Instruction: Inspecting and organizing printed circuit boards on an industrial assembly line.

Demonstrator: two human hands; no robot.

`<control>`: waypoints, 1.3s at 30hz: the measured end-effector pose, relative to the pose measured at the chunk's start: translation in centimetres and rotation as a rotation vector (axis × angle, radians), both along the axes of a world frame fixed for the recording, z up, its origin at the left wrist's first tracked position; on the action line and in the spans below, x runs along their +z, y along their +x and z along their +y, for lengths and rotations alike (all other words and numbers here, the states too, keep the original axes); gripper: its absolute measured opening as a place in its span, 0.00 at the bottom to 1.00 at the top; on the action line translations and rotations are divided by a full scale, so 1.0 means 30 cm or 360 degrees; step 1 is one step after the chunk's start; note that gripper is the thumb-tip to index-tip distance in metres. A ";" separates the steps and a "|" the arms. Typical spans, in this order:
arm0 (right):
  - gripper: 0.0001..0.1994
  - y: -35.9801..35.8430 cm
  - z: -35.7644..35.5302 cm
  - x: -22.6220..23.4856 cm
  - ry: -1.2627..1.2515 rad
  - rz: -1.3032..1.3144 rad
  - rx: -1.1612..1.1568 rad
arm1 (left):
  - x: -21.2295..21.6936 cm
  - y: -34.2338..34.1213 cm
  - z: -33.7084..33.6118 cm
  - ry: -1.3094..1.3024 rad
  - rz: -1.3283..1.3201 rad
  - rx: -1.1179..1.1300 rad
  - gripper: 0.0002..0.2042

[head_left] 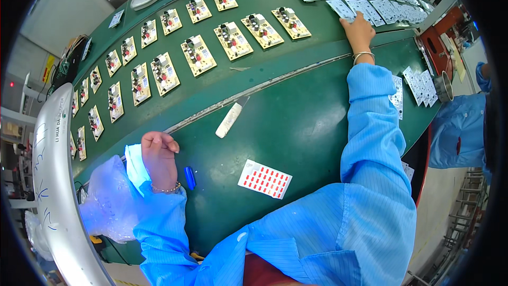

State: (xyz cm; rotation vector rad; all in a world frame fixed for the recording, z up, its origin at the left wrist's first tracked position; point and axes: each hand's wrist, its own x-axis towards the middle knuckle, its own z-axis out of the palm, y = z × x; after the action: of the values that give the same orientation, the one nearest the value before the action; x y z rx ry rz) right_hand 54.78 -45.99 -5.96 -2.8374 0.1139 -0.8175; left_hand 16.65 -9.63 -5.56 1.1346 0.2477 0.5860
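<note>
Right hand (359, 30) is stretched to the far side of the green surface (296, 122), fingertips on the near edge of the white boards (365, 8). They're hidden behind the hand, so I can't tell if they pinch a board or just press on it. Left hand (159, 156) rests at the near edge, fingers curled into a loose fist. Nothing is clearly in it. It sits beside a clear bag (108, 201) and a blue cap (190, 178).

My take on doing this well:
- The white boards overlap like shingles. Take one by its edges and lift it, don't slide it, or its neighbours will shift.
- Keep the sleeve high, since the tan boards (233, 40) lie just left of the reach.
- Left hand free to steady the stack if needed.

Counts:
- tan boards: about 19 in two curved rows; the far-left ones are too small to be sure
- white boards: one long overlapping row, too many to count, plus a small cluster (418, 82) by the right elbow
- sticker sheet (264, 179) with red dots: 1
- white tube (228, 120): 1
- blue cap: 1
- metal cup (443, 86): 1
- bag: 1
</note>
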 end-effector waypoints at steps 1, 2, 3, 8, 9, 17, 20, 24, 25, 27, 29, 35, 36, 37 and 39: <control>0.30 -0.014 0.018 0.016 0.0070 -0.0055 0.0112 | 0.002 0.000 -0.003 0.0068 0.0023 0.0051 0.04; 0.30 -0.027 0.043 0.013 0.0147 -0.0223 0.0328 | 0.002 0.001 -0.006 0.0137 0.0046 0.0103 0.03; 0.30 -0.042 0.093 0.012 0.0235 -0.0390 0.0568 | 0.001 -0.014 -0.003 0.0242 0.0023 0.0150 0.02; 0.27 -0.340 0.356 0.128 0.0374 -0.0859 0.1458 | -0.022 0.001 -0.047 0.0827 -0.0136 0.0372 0.11; 0.27 -0.411 0.401 0.141 0.0532 -0.0797 0.1666 | -0.038 -0.004 -0.044 0.0840 -0.0128 0.0309 0.22; 0.29 -0.712 0.589 0.043 0.0626 -0.0033 0.3094 | -0.060 -0.015 -0.023 0.1403 -0.0118 0.0048 0.43; 0.30 -0.699 0.576 0.035 0.0720 0.0040 0.3070 | -0.048 -0.014 -0.020 0.1568 -0.0227 -0.0052 0.43; 0.30 -0.685 0.581 0.026 0.0833 0.0128 0.3103 | -0.049 -0.034 0.007 0.1611 -0.0028 -0.0106 0.43; 0.31 -0.684 0.582 0.024 0.0854 0.0137 0.3118 | -0.047 -0.033 0.005 0.1598 -0.0064 -0.0036 0.42; 0.31 -0.683 0.581 0.025 0.0836 0.0162 0.3138 | -0.037 -0.024 -0.018 0.1575 -0.0195 0.0052 0.40; 0.32 -0.683 0.580 0.026 0.0813 0.0173 0.3146 | -0.024 -0.024 -0.025 0.1582 -0.0217 0.0066 0.38; 0.32 -0.680 0.577 0.025 0.0830 0.0244 0.3151 | -0.005 -0.024 -0.022 0.1585 -0.0187 0.0058 0.34; 0.33 -0.682 0.572 0.022 0.0830 0.0263 0.3153 | -0.002 -0.024 -0.028 0.1573 -0.0181 0.0063 0.33; 0.33 -0.680 0.570 0.022 0.0831 0.0282 0.3154 | 0.001 -0.022 -0.030 0.1560 -0.0176 0.0068 0.33; 0.33 -0.680 0.572 0.020 0.0850 0.0280 0.3172 | -0.002 -0.019 -0.029 0.1534 -0.0227 0.0065 0.33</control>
State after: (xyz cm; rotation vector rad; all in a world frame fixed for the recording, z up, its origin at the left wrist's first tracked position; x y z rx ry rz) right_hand 34.39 -28.82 -5.36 -1.2632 -1.7139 0.0363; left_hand 16.09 -10.50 -5.61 2.0031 -0.1691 0.8515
